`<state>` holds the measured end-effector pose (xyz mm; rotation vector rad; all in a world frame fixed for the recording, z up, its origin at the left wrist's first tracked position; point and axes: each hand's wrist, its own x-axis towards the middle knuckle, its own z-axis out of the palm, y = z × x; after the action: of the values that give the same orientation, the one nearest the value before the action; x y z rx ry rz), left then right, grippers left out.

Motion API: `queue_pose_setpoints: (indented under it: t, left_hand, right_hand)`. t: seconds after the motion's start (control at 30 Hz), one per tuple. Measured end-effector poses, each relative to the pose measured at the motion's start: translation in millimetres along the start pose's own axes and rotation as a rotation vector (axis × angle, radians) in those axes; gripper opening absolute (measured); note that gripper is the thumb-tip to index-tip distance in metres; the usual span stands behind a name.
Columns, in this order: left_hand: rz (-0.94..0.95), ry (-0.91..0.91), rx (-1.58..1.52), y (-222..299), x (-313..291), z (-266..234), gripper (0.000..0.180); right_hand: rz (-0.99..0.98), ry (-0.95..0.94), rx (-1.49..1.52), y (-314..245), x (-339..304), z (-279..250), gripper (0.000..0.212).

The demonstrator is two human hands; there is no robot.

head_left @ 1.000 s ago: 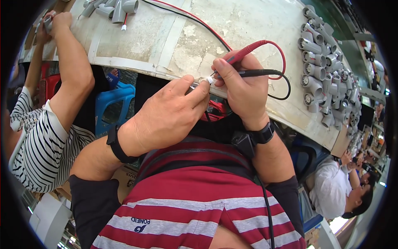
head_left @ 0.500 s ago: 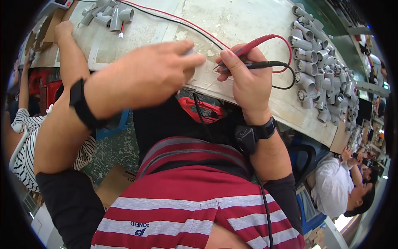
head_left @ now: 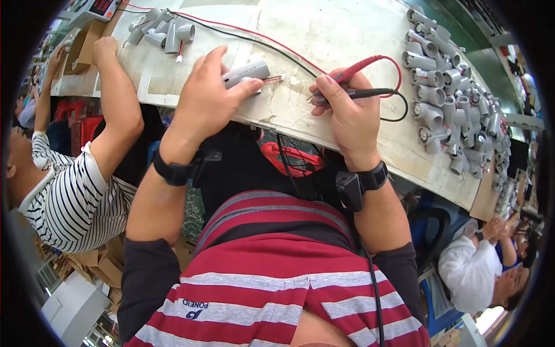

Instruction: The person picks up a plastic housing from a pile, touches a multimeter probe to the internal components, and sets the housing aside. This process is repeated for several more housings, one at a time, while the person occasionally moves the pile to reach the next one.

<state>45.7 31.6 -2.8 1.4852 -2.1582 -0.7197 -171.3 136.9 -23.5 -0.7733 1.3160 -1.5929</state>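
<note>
My left hand (head_left: 211,95) is closed on a grey tubular plastic housing (head_left: 250,72) just above the table, thumb on the near side. Thin red and black wires (head_left: 272,79) stick out of the housing toward the right. In my right hand (head_left: 354,118) I grip two test probes side by side, a red probe (head_left: 351,70) and a black probe (head_left: 363,92). Their metal tips point left toward the wires, with a gap between. Leads loop from the back ends of the probes.
A white worktable (head_left: 225,20) carries a large pile of grey housings (head_left: 430,95) at right and a smaller cluster (head_left: 172,36) at far left. Behind that is a meter (head_left: 99,8) beside a cardboard box (head_left: 87,46). One person (head_left: 75,191) sits left, another (head_left: 471,272) right.
My left hand has swung back leftward, and the grey housing in it now shows clearly. The probes in my right hand have barely moved. The person at left has leaned closer.
</note>
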Motion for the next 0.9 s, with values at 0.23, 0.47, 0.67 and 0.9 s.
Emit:
queue_pose_setpoints:
  t: [0.23,0.47,0.67,0.9]
  left_hand:
    - [0.272,-0.163,0.063,14.8,0.1,3.5,0.059]
    - [0.51,-0.076,-0.094,29.2,-33.6,16.1,0.037]
    - [0.621,-0.031,-0.009,35.4,-38.9,15.0,0.034]
    - [0.672,-0.03,-0.006,30.0,-37.4,18.9,0.035]
  right_hand:
    - [-0.015,0.026,0.039,3.5,-4.7,-5.2,0.014]
    - [-0.037,0.035,-0.037,4.2,-2.7,1.1,0.015]
    - [-0.024,0.03,-0.155,6.2,-5.1,10.6,0.015]
    - [-0.024,0.033,-0.279,8.1,-3.0,14.3,0.014]
